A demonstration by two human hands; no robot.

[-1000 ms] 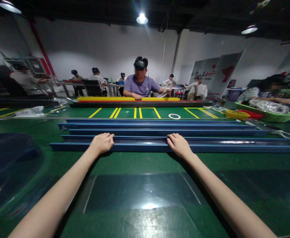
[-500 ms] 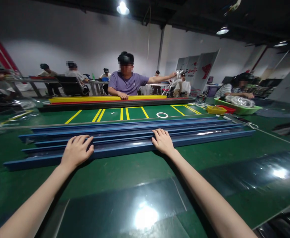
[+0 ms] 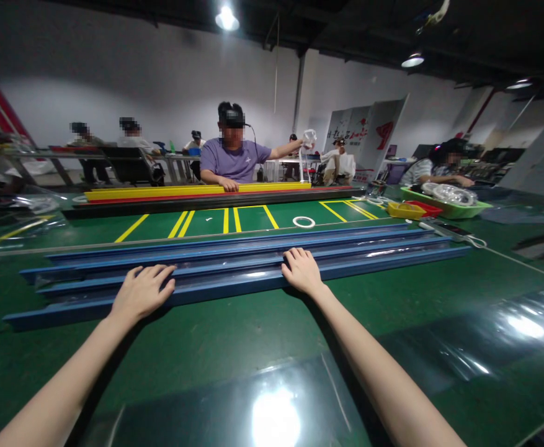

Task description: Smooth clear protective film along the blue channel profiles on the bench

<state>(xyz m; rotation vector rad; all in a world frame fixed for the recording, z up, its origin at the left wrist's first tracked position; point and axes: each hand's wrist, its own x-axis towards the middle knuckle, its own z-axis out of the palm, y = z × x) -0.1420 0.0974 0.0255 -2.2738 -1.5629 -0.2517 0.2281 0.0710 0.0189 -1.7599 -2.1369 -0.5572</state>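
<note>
Several long blue rails (image 3: pixel 234 264) lie side by side across the green table (image 3: pixel 216 335). My left hand (image 3: pixel 142 292) rests flat on the nearest rails left of centre, fingers stretched out and spread. To its right, my right hand (image 3: pixel 302 270) lies on top of the same rails with fingers extended and together. Neither hand is closed round a rail. Both forearms reach in from the bottom edge.
A clear plastic sheet (image 3: pixel 443 347) lies on the table in front of me. Beyond the rails are a white tape ring (image 3: pixel 304 221) and yellow, red and black rails (image 3: pixel 197 192). A person in a purple shirt (image 3: pixel 232 161) sits opposite. Green (image 3: pixel 474 212) and yellow (image 3: pixel 404 210) trays stand far right.
My hands went from curled over the near rail's edge to lying flat on top. The view has swung, so the rails now run slanted. The person opposite raised an arm holding something clear.
</note>
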